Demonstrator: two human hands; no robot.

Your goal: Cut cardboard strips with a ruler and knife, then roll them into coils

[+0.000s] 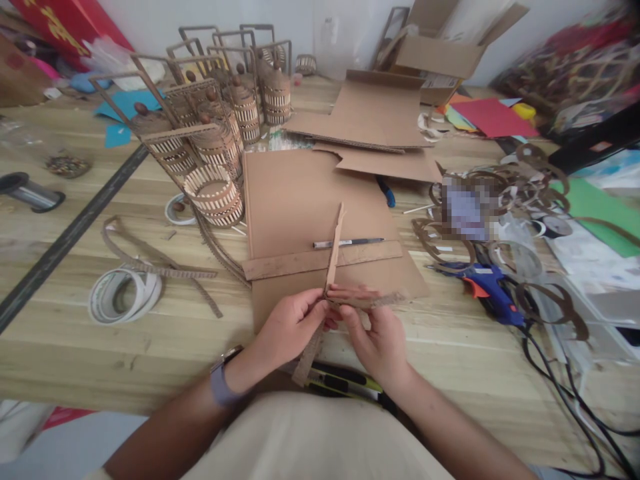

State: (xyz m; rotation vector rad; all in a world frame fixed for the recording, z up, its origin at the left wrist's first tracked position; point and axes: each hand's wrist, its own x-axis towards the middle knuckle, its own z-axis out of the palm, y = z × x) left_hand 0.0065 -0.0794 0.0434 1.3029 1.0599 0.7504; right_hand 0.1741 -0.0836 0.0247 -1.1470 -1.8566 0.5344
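Observation:
Narrow cardboard strips (336, 250) are pinched between my two hands, low over the front of a cardboard sheet (300, 193). My left hand (297, 320) closes thumb and fingers on them where they meet. My right hand (377, 333) grips the piece that runs off to the right, its fingers partly hidden behind it. One strip points away from me, and another end hangs down below my hands. Just beyond lie a pen (349, 243) and a wider flat cardboard strip (280, 264), both on the sheet. Under my hands a box cutter (340, 381) lies at the table edge.
Small woven-looking buckets (215, 197) with tall handles crowd the back left. Left of me are a tape roll (125, 295) and loose cardboard strips (170, 272). A blue glue gun (487, 283) with cables lies right, beside curled strips (560, 310). More cardboard (377, 110) lies behind.

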